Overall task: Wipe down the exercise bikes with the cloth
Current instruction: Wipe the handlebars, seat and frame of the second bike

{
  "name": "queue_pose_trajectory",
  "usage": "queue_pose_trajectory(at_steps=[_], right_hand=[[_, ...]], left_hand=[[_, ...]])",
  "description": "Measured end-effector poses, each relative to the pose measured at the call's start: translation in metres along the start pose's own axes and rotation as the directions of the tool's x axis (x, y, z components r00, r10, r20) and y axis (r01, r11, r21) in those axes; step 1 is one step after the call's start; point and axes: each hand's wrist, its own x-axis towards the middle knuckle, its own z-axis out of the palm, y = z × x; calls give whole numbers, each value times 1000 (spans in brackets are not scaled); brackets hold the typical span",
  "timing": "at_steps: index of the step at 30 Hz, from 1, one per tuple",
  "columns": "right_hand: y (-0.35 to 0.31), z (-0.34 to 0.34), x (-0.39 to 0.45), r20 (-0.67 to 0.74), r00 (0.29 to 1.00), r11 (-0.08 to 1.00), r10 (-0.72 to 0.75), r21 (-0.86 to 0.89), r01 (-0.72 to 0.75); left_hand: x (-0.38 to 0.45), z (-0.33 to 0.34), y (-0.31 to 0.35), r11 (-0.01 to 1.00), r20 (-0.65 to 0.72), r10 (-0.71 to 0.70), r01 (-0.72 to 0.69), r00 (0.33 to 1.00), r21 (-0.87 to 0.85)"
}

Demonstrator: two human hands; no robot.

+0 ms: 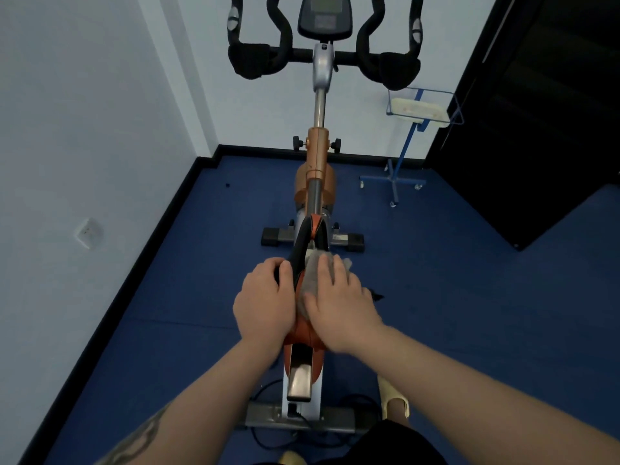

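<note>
Head view: the right hand (pixel 339 307) presses the grey cloth (pixel 313 276) with flat fingers onto the saddle (pixel 302 330) of the orange exercise bike (pixel 317 156); the left hand (pixel 265 303) curls around the saddle's left side to steady it. To wipe well, I think firm overlapping strokes help. The console (pixel 324 16) shows no readable writing.

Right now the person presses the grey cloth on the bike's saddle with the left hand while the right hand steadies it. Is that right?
Not quite. The head view shows the right hand pressing the grey cloth on the saddle, while the left hand steadies it.
</note>
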Motion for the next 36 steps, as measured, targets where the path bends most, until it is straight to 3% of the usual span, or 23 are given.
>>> queue_pose_trajectory(at_steps=[2,4,6,8,14,17,19,25,28,31,36], right_hand=[[-6,-13,16,26,995,990,94,103,-96],[-12,-10,12,-4,994,989,108,101,-107],[-9,7,-13,-81,997,1000,1,-14,-2],[2,16,-27,-55,997,996,-57,-75,53],[-5,-12,20,27,989,971,145,187,-147],[-1,14,-23,-148,989,1000,-17,-21,14],[6,24,-43,-134,988,995,-75,-81,65],[-1,-8,23,-37,995,981,94,171,-86],[5,11,-11,-138,990,998,-30,45,36],[19,18,-21,-105,988,994,-109,21,112],[10,-13,44,20,999,963,48,265,-52]], left_hand=[[-1,-1,-1,1000,9,-4,4,1000,-4],[-2,-1,-2,1000,8,-6,6,1000,-20],[-2,-2,-2,1000,0,3,-3,1000,-29],[-2,-1,-1,1000,-5,9,-9,1000,-29],[-2,-2,-2,1000,11,6,-6,1000,-27],[-2,-1,-4,999,10,3,-3,1000,-35],[-1,-1,-3,999,2,3,-3,1000,-38],[-2,-2,-2,1000,5,-3,3,1000,-23],[-3,-2,-2,1000,-14,-12,12,1000,-29],[-3,0,0,1000,-18,-13,12,1000,-24],[-2,0,-1,999,-10,-45,45,999,-14]])
